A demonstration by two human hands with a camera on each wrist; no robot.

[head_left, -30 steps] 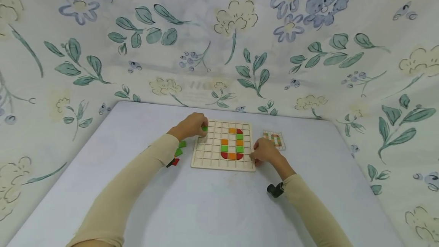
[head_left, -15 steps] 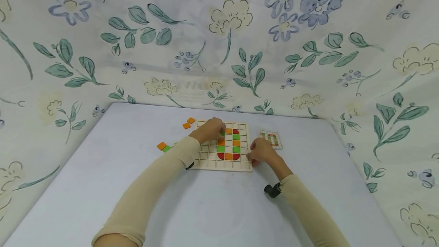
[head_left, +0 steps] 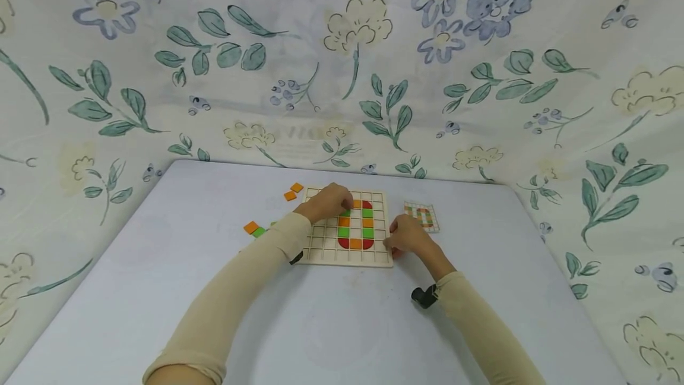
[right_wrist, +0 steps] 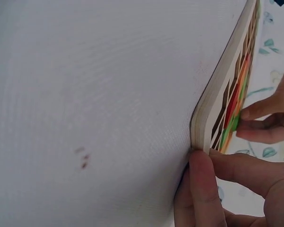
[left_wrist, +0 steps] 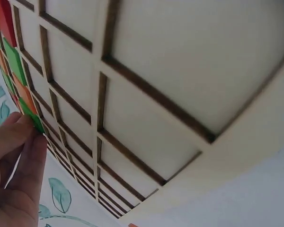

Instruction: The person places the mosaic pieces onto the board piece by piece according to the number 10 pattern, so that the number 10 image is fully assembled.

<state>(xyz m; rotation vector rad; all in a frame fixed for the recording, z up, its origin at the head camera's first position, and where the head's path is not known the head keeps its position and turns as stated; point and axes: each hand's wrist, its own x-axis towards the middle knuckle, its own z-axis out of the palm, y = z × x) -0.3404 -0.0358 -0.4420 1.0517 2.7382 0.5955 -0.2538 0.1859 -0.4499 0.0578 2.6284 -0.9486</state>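
A pale wooden grid board [head_left: 320, 254] lies on the table, with orange, green and red tiles set in a ring on its right half. My left hand [head_left: 328, 202] reaches over the board's upper part. In the left wrist view its thumb and fingertips pinch a green tile [left_wrist: 31, 115] at the grid, beside an orange tile [left_wrist: 23, 91]. My right hand [head_left: 408, 236] holds the board's right edge; the right wrist view shows thumb and fingers [right_wrist: 201, 170] at that edge. The left forearm hides part of the board's left side.
Two orange tiles [head_left: 290, 195] lie off the board's upper left corner. Further left are another orange tile [head_left: 251, 227] and a green tile [head_left: 259, 232], partly behind the left sleeve. A small pattern card [head_left: 422, 216] lies right of the board. Floral cloth [head_left: 299, 76] hangs behind the table.
My left hand has moved right from the board's upper left edge to the ring's upper left, carrying the green tile, which now sits lower at the grid. My right hand stays at the edge.
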